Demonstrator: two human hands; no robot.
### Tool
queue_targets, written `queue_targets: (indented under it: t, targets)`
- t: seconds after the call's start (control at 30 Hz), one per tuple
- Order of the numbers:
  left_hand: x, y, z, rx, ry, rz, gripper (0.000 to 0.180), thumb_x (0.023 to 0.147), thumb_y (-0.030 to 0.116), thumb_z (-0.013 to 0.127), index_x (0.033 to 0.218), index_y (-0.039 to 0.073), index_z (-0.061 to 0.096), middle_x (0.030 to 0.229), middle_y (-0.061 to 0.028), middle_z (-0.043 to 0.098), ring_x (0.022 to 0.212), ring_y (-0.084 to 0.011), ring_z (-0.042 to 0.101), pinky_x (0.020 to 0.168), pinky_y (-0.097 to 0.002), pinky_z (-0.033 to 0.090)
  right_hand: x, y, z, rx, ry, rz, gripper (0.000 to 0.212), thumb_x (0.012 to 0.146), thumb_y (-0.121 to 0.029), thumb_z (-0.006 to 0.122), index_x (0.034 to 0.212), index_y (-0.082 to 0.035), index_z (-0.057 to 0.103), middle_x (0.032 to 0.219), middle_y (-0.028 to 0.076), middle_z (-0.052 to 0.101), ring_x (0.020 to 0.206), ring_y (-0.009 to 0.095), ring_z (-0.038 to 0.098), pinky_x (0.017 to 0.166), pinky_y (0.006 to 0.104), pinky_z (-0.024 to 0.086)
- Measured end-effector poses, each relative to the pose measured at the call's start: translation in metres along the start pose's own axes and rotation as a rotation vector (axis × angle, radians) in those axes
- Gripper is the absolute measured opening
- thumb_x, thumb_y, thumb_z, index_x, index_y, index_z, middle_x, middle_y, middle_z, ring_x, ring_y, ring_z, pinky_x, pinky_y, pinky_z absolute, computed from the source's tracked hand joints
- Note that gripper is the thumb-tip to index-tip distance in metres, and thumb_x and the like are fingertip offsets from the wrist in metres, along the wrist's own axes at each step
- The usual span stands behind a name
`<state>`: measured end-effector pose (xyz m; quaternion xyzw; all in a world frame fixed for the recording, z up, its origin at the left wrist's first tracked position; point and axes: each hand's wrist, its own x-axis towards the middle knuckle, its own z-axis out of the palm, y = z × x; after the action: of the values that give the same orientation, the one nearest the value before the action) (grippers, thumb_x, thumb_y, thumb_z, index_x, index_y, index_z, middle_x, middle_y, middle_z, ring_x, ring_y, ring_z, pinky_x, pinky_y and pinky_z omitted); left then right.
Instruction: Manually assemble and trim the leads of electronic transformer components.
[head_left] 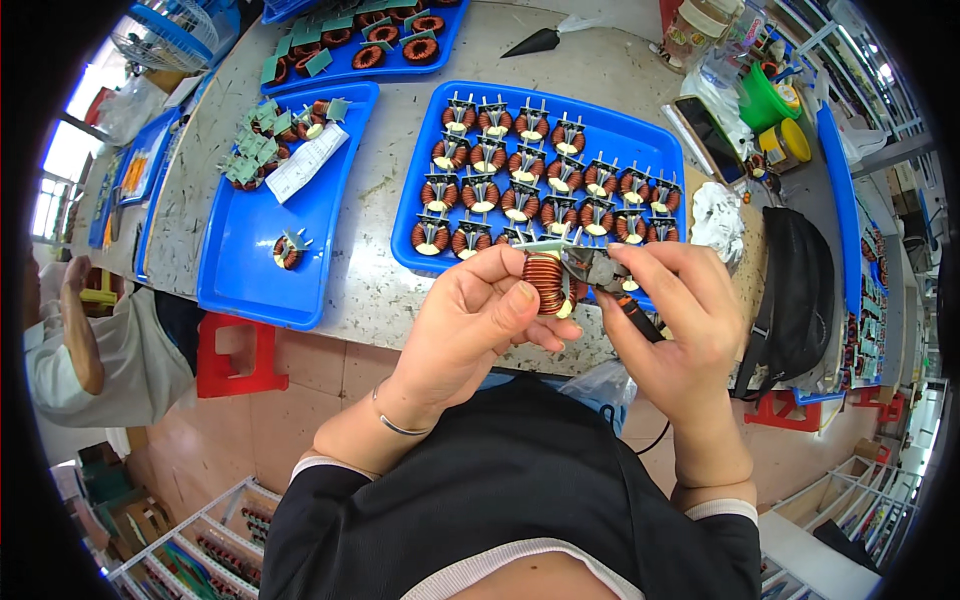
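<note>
Pinched between the thumb and fingers of my left hand (485,305) is a copper-wound toroidal coil (545,282) with a green board and metal pins on top. My right hand (685,320) grips a pliers-like hand tool (640,318) with a black and orange handle; a grey wrapped part shows by the fingertips. The tool's metal end meets the coil's right side near the pins, and its exact contact is partly hidden. Just beyond both hands lies a blue tray (418,170) with rows of similar coils (480,190), pins upward.
To the left, another blue tray (230,290) holds green-boarded coils (260,145), a paper slip (307,165) and one separate coil (290,250). A third coil tray (400,72) is behind. At right are a phone (710,138), crumpled white material (717,222) and a black bag (795,290). A person (110,350) sits left.
</note>
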<state>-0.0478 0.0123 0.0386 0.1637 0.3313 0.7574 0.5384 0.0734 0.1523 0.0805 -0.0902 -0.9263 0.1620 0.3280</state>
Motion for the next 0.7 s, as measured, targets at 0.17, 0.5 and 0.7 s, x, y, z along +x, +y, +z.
queue_targets:
  t: [0.17,0.5,0.7]
  targets:
    - [-0.0022,-0.0074,0.0020,0.076,0.033,0.085,0.035,0.083,0.021,0.060,0.105,-0.001,0.045,0.097,-0.0130,0.059,0.079,-0.0206,0.063,0.066,-0.0264,0.051,-0.0006,0.0001,0.0009,0.022,-0.009,-0.020,0.034,0.055,-0.004,0.070,0.088,-0.003,0.062,0.076,0.008,0.054,0.066,0.023,0.052,0.056,0.0320,0.041]
    - [-0.0013,-0.0076,0.0087,0.008,0.063,0.095,0.018,0.083,0.007,0.059,0.096,0.001,0.047,0.094,-0.0122,0.059,0.080,-0.0227,0.063,0.067,-0.0287,0.052,-0.0009,0.0045,0.0005,-0.017,-0.046,-0.070,0.033,0.056,-0.003,0.070,0.087,-0.003,0.060,0.071,0.007,0.053,0.061,0.024,0.051,0.054,0.0320,0.041]
    - [-0.0006,-0.0100,0.0072,-0.026,0.082,0.006,0.022,0.088,0.017,0.051,0.103,0.000,0.049,0.099,-0.0120,0.059,0.084,-0.0199,0.062,0.071,-0.0268,0.050,-0.0038,0.0071,0.0030,0.000,-0.111,0.006,0.029,0.059,-0.003,0.069,0.086,-0.002,0.059,0.068,0.009,0.052,0.059,0.025,0.052,0.053,0.0326,0.042]
